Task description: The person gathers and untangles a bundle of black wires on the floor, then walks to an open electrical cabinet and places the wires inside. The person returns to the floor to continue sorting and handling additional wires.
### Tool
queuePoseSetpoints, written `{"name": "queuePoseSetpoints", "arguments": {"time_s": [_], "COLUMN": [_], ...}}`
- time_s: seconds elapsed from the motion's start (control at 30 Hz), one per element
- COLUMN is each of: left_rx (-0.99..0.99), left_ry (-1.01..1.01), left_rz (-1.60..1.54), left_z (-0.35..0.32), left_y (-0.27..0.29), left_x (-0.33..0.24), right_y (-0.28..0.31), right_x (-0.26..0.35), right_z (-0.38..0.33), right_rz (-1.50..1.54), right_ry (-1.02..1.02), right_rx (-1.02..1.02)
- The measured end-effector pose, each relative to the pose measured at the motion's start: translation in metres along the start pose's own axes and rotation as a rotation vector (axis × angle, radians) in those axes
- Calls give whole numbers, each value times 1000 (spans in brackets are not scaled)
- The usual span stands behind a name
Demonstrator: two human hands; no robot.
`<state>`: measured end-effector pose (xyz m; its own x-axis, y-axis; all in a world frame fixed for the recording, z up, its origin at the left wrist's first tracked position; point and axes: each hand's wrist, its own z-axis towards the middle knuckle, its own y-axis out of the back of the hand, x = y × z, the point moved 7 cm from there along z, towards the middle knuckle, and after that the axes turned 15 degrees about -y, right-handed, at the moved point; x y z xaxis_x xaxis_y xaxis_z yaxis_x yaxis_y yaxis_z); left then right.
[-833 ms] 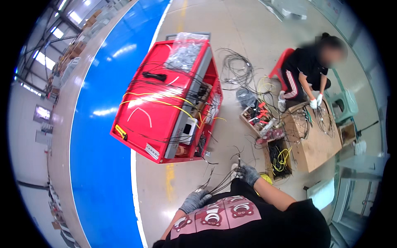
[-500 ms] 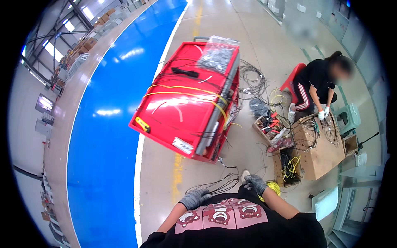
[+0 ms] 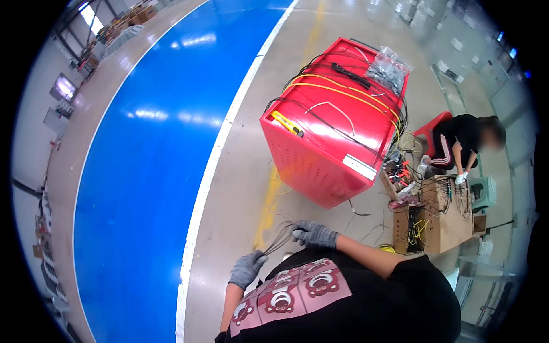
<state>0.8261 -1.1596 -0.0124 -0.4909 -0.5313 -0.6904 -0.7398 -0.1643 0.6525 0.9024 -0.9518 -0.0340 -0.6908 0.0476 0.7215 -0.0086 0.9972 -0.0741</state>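
Observation:
A small bundle of thin black cables (image 3: 278,240) is stretched in a loose curve between my two gloved hands, low in front of my body. My left hand (image 3: 248,270), in a grey glove, is closed around one end of the bundle. The fingers of my right hand (image 3: 315,235), gloved alike, are closed at its other end; the fingertips are partly hidden. Beyond the hands stands a red metal cart (image 3: 320,166), apart from them. On its top lie a yellow utility knife (image 3: 287,123), yellow cables (image 3: 343,88), black cables and a clear plastic bag (image 3: 389,72) of small parts.
At right, a co-worker (image 3: 457,140) in white gloves sits on a red chair (image 3: 430,127), handling cables on a cardboard box (image 3: 457,231). Nearby are a box of red-handled tools (image 3: 400,174), an open carton (image 3: 407,228) of cables and a green stool (image 3: 483,192). A blue floor lane (image 3: 154,188) runs at left.
My body and view have turned, so the cart appears farther right and its front panel shows. My right hand has come toward the left hand and now holds the other end of the black cables.

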Motion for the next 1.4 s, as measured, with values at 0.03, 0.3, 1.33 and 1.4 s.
{"name": "queuePoseSetpoints", "arguments": {"time_s": [0.03,0.3,1.33,1.4], "left_rx": [-58,-270,63,118], "left_ry": [-7,184,-516,-528], "left_rz": [5,89,119,57], "left_z": [0,33,672,714], "left_y": [13,144,513,516], "left_x": [16,106,152,135], "right_y": [-1,3,261,280], "right_x": [15,196,546,545], "right_z": [9,87,292,304], "right_rz": [-29,-83,118,180], "right_ry": [25,451,531,476], "right_rx": [-17,-67,-965,-1015]}}
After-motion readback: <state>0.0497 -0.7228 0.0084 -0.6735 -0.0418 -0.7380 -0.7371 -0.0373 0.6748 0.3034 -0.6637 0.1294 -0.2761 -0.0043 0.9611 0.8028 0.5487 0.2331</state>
